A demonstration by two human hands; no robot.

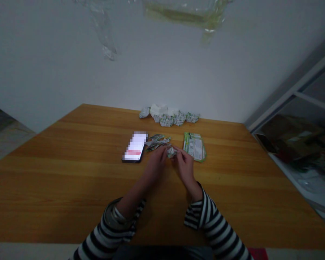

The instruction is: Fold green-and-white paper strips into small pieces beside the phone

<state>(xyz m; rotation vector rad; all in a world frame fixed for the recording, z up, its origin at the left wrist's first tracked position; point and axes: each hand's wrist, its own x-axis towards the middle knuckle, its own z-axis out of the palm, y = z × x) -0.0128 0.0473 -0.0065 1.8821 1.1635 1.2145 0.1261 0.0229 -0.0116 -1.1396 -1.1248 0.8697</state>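
Note:
Between my two hands is a small folded piece of printed paper (pixel 172 152), white with green. My left hand (pixel 157 160) pinches its left side, and my right hand (pixel 186 162) has its fingers closed on the right side. Just beyond my left hand lie several folded printed papers (pixel 158 141). A stack of green and white printed leaflets (pixel 195 146) rests on the table beside my right hand. The finer folds of the held paper are too small to make out.
A phone (pixel 135 146) with a lit, blurred screen lies left of the folded papers. Along the back edge of the wooden table (pixel 83 180) sits a row of crumpled or folded papers (pixel 166 120), against the wall (pixel 151 72). Shelving (pixel 295 141) stands at the right.

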